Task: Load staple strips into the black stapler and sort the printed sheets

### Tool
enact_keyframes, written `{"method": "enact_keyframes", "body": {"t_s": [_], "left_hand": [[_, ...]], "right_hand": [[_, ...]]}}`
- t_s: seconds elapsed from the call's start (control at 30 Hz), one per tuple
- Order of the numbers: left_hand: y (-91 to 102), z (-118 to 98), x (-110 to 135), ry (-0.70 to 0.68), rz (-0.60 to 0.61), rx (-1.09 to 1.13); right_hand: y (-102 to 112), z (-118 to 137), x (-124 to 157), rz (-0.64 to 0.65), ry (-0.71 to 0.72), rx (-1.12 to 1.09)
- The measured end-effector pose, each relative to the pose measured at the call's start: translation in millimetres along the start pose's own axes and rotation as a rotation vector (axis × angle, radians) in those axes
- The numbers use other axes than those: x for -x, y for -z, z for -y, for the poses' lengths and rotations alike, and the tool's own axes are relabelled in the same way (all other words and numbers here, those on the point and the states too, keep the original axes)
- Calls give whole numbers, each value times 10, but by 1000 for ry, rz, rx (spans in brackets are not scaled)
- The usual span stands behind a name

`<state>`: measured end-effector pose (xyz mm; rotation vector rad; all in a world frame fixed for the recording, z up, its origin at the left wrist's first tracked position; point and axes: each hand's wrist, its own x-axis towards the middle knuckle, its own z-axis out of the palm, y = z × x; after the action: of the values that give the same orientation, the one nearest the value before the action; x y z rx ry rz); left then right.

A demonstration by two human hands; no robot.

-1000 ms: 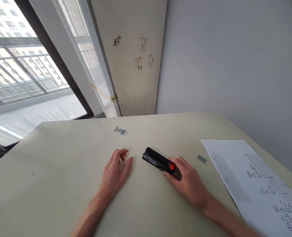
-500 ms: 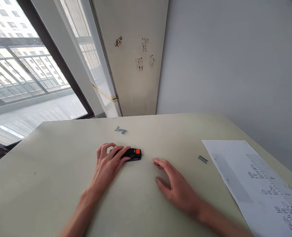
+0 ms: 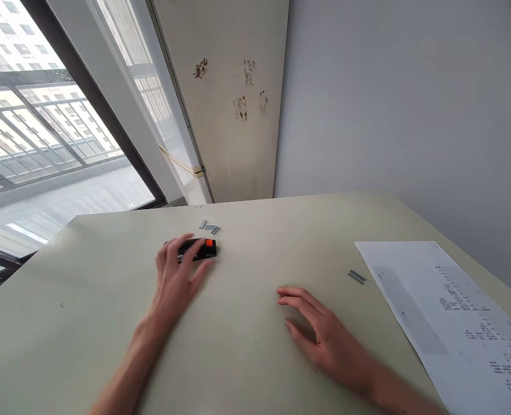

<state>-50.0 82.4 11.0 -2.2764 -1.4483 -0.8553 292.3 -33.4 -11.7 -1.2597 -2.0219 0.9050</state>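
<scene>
Head view: left hand [image 3: 175, 276] lies unclamped on the stapler [image 3: 203, 249], eleven o'clock of the open right hand [image 3: 320, 331]; lifting needs closed fingers.

No word or number could be read anywhere. The printed sheet [image 3: 450, 311], lying on the desk [image 3: 247, 357] well to the right of the stapler [image 3: 203, 252], carried rows of dark type along its right side, but the letters were too small and blurred to make out. The stapler bore no legible brand.
</scene>
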Motion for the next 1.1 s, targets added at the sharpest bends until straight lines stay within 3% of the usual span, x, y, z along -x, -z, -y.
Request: {"method": "enact_keyframes", "body": {"t_s": [0.07,0.2,0.3,0.5,1.1], "left_hand": [[-10,-321,91,-24,24,110],[-6,-917,251,-170,390,362],[4,-1104,281,-151,421,413],[-39,-1049,263,30,431,535],[-52,-1061,267,25,413,524]], "right_hand": [[0,5,-1,-2,-5,1],[8,16,-8,-34,6,8],[15,21,-20,-35,27,19],[8,6,-22,-23,35,25],[19,10,-34,-8,73,38]]}}
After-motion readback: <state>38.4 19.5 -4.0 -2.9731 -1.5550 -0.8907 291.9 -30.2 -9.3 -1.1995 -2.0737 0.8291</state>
